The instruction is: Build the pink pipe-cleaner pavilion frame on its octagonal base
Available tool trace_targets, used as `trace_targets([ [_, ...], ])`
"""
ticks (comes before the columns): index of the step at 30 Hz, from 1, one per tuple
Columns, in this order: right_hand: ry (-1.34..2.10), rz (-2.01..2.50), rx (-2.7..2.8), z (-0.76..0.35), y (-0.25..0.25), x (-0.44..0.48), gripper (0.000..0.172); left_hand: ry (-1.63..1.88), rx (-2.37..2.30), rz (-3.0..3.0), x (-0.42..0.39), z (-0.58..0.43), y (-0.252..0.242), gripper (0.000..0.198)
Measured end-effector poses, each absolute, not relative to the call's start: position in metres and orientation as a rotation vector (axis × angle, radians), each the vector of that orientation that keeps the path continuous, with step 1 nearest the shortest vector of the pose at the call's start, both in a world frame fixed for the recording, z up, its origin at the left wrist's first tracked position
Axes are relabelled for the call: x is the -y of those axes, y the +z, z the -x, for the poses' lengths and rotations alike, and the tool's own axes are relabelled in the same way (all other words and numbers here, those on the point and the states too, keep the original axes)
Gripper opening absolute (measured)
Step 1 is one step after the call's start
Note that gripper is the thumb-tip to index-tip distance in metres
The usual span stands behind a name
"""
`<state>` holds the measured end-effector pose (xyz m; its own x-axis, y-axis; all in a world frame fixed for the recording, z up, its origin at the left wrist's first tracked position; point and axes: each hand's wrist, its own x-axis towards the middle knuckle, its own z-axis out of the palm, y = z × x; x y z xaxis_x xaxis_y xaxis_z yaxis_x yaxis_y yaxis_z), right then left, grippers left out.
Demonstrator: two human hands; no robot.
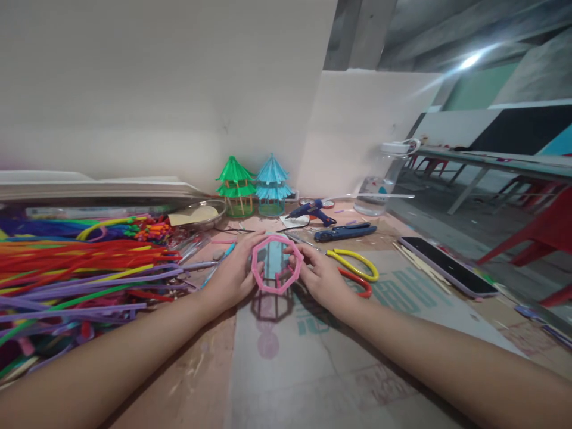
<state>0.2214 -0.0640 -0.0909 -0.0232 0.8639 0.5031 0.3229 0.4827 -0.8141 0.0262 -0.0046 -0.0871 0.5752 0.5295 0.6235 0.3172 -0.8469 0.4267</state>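
A pink many-sided ring (255, 270), which looks bent from pipe cleaner, is held up above the table between both hands. My left hand (238, 265) grips its left side, fingers curled and partly hidden behind it. On the right side my right hand (319, 271) pinches the ring with thumb and fingers. A short pink piece hangs inside the ring near its lower right. The ring's shadow falls on the clear sheet (286, 369) below. Scissors with yellow and orange handles (355, 265) lie just beyond my right hand.
Bundles of coloured pipe cleaners (80, 262) cover the left side. At the back stand a green pavilion model (235, 185) and a blue one (271, 185). A glue gun (313, 210), blue-handled pliers (345, 232), a water bottle (382, 179) and a phone (447, 265) sit toward the right.
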Motion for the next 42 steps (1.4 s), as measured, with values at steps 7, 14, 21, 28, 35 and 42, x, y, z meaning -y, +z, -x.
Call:
trace_targets([
  [7,0.636,1.116,1.564,-0.225,-0.095,0.053,0.021,0.996,-0.773,-2.490,0.009,-0.024,-0.080,0.054],
  [14,0.529,1.025,1.344,-0.223,-0.086,0.069,0.010,1.170,-0.739,-2.504,0.012,-0.018,-0.080,0.062],
  [21,0.427,1.098,1.622,-0.218,-0.080,0.084,0.018,1.315,-0.735,-2.678,0.027,-0.024,-0.060,0.054],
  [28,0.365,1.125,1.690,-0.216,-0.080,0.080,0.020,1.163,-0.749,-2.722,0.033,-0.036,-0.058,0.038],
  [35,0.341,1.128,1.720,-0.215,-0.076,0.083,0.022,1.201,-0.740,-2.720,0.030,-0.037,-0.061,0.040],
  [42,0.376,1.157,1.716,-0.216,-0.075,0.083,0.024,1.234,-0.710,-2.722,0.030,-0.038,-0.061,0.040],
])
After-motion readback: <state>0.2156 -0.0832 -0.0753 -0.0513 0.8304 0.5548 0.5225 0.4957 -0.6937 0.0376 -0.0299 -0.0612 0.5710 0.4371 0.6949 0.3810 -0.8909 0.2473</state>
